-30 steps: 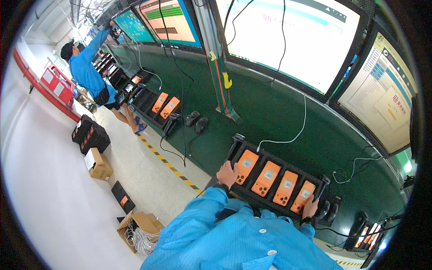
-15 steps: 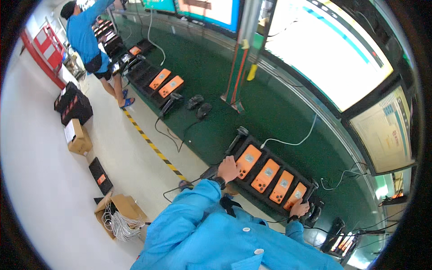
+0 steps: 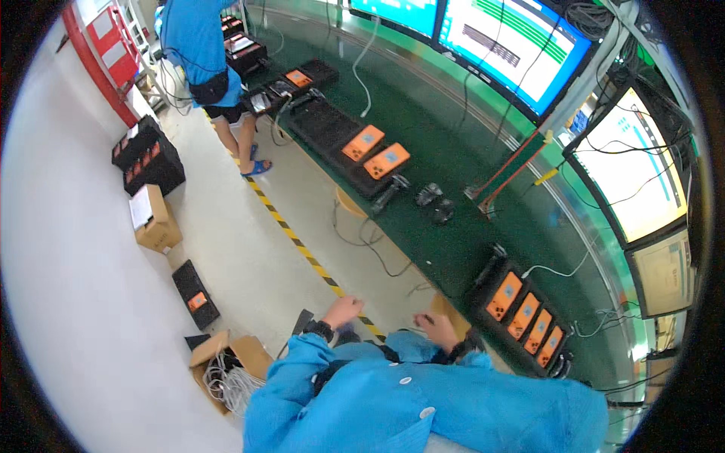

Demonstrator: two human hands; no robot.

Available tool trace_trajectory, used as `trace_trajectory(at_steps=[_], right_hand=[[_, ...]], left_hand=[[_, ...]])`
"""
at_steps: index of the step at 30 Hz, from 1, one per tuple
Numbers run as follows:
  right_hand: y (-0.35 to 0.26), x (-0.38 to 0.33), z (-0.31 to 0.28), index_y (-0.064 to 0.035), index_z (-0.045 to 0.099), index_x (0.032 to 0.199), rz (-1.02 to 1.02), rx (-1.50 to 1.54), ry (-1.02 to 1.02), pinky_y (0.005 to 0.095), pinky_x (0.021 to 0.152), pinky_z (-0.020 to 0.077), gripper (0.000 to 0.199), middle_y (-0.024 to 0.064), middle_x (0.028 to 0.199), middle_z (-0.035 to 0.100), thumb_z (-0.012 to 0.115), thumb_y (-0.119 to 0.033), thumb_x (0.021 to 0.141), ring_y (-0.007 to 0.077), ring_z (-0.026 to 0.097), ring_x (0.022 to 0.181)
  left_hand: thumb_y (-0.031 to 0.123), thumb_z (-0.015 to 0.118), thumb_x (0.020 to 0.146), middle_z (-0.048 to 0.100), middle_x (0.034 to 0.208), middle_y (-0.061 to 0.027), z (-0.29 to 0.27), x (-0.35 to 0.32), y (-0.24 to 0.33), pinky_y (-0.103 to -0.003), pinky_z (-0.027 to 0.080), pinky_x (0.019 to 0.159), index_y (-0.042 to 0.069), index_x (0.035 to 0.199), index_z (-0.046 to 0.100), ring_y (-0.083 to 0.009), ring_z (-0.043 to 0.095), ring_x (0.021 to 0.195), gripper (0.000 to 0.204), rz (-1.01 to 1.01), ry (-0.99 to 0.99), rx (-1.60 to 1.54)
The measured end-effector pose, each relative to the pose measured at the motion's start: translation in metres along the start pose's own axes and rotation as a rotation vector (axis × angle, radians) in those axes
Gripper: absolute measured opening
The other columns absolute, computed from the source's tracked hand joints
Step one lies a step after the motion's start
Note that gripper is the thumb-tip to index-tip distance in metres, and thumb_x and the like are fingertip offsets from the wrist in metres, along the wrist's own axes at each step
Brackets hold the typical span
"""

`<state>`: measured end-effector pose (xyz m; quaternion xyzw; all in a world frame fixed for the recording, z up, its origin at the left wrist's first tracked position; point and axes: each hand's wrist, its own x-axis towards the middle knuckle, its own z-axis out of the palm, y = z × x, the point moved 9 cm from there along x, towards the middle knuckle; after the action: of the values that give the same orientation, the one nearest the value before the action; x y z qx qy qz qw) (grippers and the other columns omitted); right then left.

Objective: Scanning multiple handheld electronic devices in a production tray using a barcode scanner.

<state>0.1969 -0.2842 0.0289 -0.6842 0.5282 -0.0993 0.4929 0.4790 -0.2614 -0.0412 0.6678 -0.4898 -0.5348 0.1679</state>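
While both hands hang free above the floor at the table's edge, neither grips anything: the left hand [image 3: 342, 310] is loosely open over the yellow-black floor stripe [image 3: 302, 245], and the right hand [image 3: 436, 328] shows relaxed, slightly curled fingers in front of a wooden stool seat [image 3: 451, 308].

The nearest work item, a black tray [image 3: 521, 317] holding four orange handheld devices, lies on the green table [image 3: 453, 189] just to the right of the right hand, not touched by it. A white cable [image 3: 555, 268] runs from the tray toward the monitors [image 3: 521, 45].

Further along the table lie two black scanners [image 3: 434, 200] and a second tray with two orange devices [image 3: 375, 151]. On the floor to the left stand an open cardboard box of cables [image 3: 226, 370], a flat black tray [image 3: 195, 293], a closed carton [image 3: 155, 219] and stacked black crates [image 3: 147, 158]. Another person in a blue coat [image 3: 195, 45] works at the table's far end.

Compared with half a second earlier, both hands have left the tray; they then held its left and right ends. The view has swung leftward.
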Motion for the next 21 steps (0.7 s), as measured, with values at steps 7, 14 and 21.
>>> trace_trajectory(at_steps=[7, 14, 21], right_hand=[[-0.132, 0.166, 0.017, 0.0029, 0.066, 0.113, -0.134, 0.193, -0.081, 0.0303, 0.076, 0.0538, 0.03, 0.0088, 0.093, 0.071, 0.058, -0.024, 0.102, 0.0143, 0.067, 0.085], [-0.152, 0.354, -0.078, -0.0004, 0.065, 0.119, -0.1, 0.18, 0.569, 0.0403, 0.075, 0.053, 0.035, 0.0134, 0.093, 0.07, 0.063, -0.029, 0.098, 0.0278, 0.067, 0.081], [-0.078, 0.483, -0.175, 0.0067, 0.069, 0.112, 0.282, -0.157, 1.213, 0.0474, 0.078, 0.0515, 0.056, 0.0205, 0.1, 0.071, 0.07, -0.045, 0.09, 0.0341, 0.068, 0.093]], left_hand=[[0.041, 0.052, 0.096, 0.072, 0.088, -0.0169, -0.075, -0.005, -0.054, -0.041, 0.053, 0.076, -0.001, 0.095, 0.069, -0.0287, 0.07, 0.081, 0.045, -0.065, 0.123, -0.229], [0.038, 0.057, 0.099, 0.072, 0.104, -0.0086, -0.135, 0.027, -0.077, -0.033, 0.054, 0.078, 0.001, 0.111, 0.066, -0.0196, 0.068, 0.091, 0.04, -0.174, -0.065, -0.307], [0.03, 0.053, 0.1, 0.073, 0.106, -0.0108, -0.252, 0.1, -0.056, -0.033, 0.054, 0.08, 0.0, 0.114, 0.066, -0.0209, 0.069, 0.093, 0.035, -0.282, 0.107, -0.328]])
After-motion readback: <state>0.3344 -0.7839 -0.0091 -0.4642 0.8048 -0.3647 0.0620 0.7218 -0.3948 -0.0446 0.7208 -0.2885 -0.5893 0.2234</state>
